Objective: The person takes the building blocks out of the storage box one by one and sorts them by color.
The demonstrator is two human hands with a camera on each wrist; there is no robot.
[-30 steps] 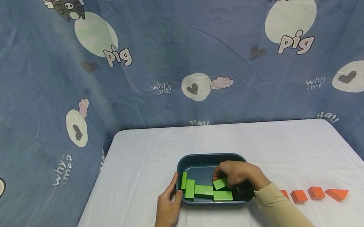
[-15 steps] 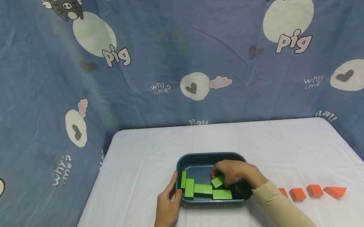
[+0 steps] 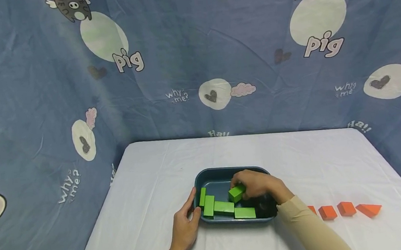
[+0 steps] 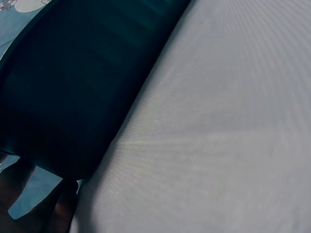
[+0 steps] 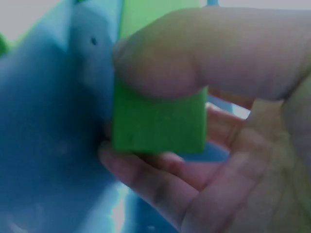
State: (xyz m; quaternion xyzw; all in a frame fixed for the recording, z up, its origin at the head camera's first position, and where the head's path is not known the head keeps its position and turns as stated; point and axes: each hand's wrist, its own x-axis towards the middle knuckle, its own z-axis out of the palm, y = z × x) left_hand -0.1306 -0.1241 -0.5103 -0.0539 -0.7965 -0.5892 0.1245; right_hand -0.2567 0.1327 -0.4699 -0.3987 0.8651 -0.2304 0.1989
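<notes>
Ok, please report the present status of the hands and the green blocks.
Right hand pinches green block over tray. Left hand touches tray's left end. Other green blocks lie nearby; no obstruction seen.

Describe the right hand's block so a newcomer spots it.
On the white table sits a dark blue tray. Near its middle, the right hand pinches a green block. Unlike the other green blocks in the tray, it alone is held.

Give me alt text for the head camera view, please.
A person's right hand holds a green block inside a dark blue tray, while the left hand touches the tray's left end. Four other green blocks are visible in the tray, and orange blocks sit to its right on a white-covered table.
</notes>
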